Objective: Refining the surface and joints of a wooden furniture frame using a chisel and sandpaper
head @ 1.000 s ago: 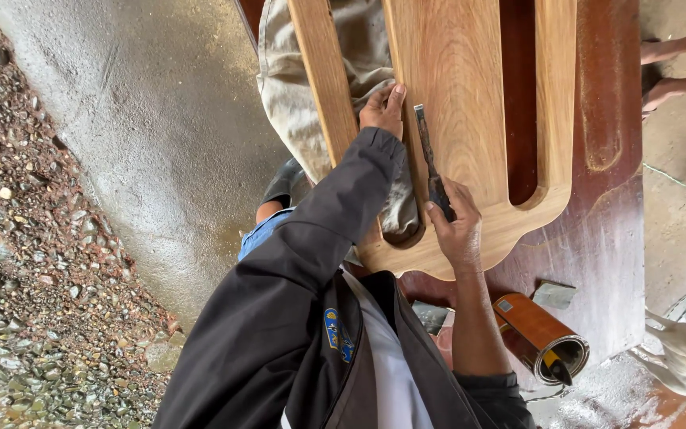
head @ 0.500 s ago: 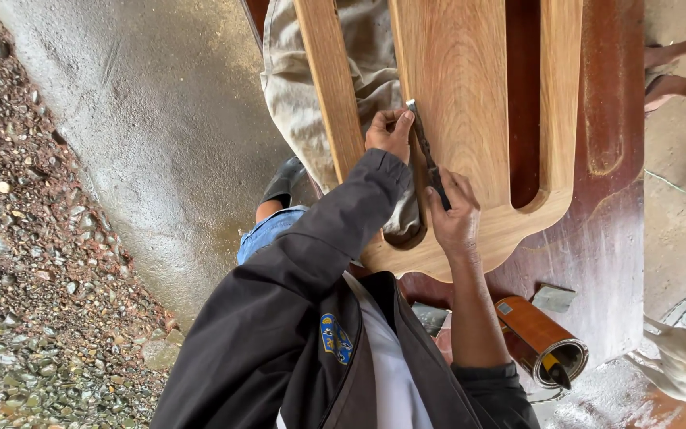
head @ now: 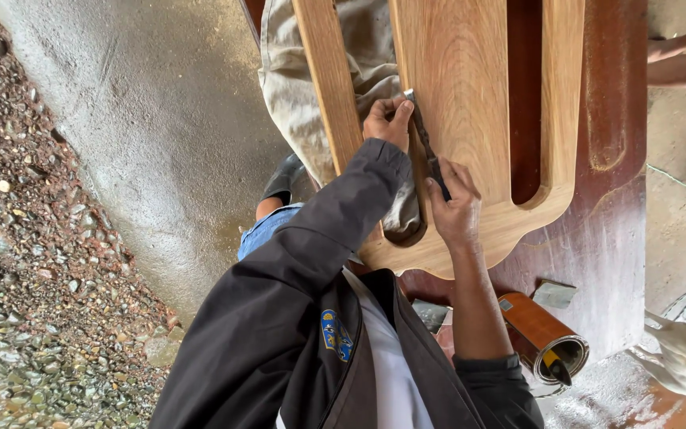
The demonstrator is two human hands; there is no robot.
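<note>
At upper centre of the frame, my left hand (head: 388,121) and right hand (head: 456,208) each close their grip on the dark file (head: 426,147) laid against the wooden panel (head: 470,87), along its slot edge.

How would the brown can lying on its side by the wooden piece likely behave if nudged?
The brown can lies on its side with its open mouth showing, so a sideways nudge would probably make it roll. Its smooth round wall looks hard, so it should stay stiff in a grip. How full it is cannot be told, so its weight is uncertain; anything left inside might spill.
</note>
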